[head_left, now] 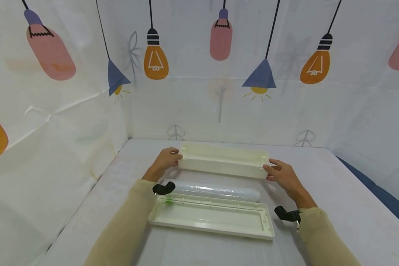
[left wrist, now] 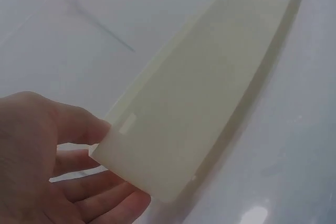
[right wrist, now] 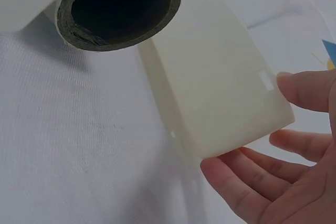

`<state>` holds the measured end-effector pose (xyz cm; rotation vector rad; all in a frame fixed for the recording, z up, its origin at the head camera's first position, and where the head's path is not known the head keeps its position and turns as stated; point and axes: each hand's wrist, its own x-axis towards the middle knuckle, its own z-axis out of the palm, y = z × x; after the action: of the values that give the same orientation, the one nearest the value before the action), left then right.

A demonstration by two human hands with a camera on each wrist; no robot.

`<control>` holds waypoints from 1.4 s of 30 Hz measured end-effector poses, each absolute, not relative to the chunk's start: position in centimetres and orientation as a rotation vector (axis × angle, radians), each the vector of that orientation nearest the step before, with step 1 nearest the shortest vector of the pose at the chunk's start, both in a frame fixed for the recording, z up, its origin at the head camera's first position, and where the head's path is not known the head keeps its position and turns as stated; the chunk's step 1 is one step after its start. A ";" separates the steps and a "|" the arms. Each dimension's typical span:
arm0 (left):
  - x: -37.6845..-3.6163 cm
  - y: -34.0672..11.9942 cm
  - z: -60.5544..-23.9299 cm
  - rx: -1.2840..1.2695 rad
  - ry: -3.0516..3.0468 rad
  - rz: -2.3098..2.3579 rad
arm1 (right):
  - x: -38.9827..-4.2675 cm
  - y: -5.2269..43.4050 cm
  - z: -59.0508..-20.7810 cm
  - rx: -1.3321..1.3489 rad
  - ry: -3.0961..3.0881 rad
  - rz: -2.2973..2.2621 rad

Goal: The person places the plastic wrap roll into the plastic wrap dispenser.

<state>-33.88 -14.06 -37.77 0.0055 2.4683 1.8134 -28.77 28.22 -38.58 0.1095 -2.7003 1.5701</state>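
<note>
Setting: a white cloth-covered desk inside a booth of white sheeting printed with hanging lamps, orange, pink and blue.

Item, nearest the person: a cream plastic lid tray, long and shallow, lying open side up across the desk, a ribbed rail along its far edge and a small green part at its left end.

Item, just behind it and touching or nearly so: a roll of clear cling film lying lengthwise, its dark cardboard core showing at the right end in the right wrist view.

Item, beyond the roll: a cream plastic trough, long and box-like, open side up, parallel to the roll. It sat low at the desk; whether it rested there or was slightly raised could not be told.

Hands: the left hand held the trough's left end, thumb on the end wall and fingers beneath. The right hand held the right end the same way, fingers cupped under the corner. Each hand was closed round its end; neither touched the roll or the lid tray.

Handling note, as a judgement: the trough is long and light, so both ends want equal grip and level carriage, kept parallel to the roll, lest a corner catch the film.

Sleeves: beige, with black wrist mounts.
</note>
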 end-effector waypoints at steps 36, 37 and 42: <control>-30.9 -16.9 -37.5 0.099 2.492 1.752 | -28.3 27.1 -38.1 0.210 -2.745 1.627; -30.9 -17.0 -37.5 0.103 2.495 1.750 | -28.3 27.0 -38.1 0.213 -2.743 1.634; -30.4 -17.4 -37.7 0.117 2.520 1.728 | -28.2 26.8 -38.2 0.242 -2.736 1.660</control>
<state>-30.44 -17.40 -37.70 0.1166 2.5196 1.7284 -28.23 26.83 -38.18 0.2421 -2.7357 1.6596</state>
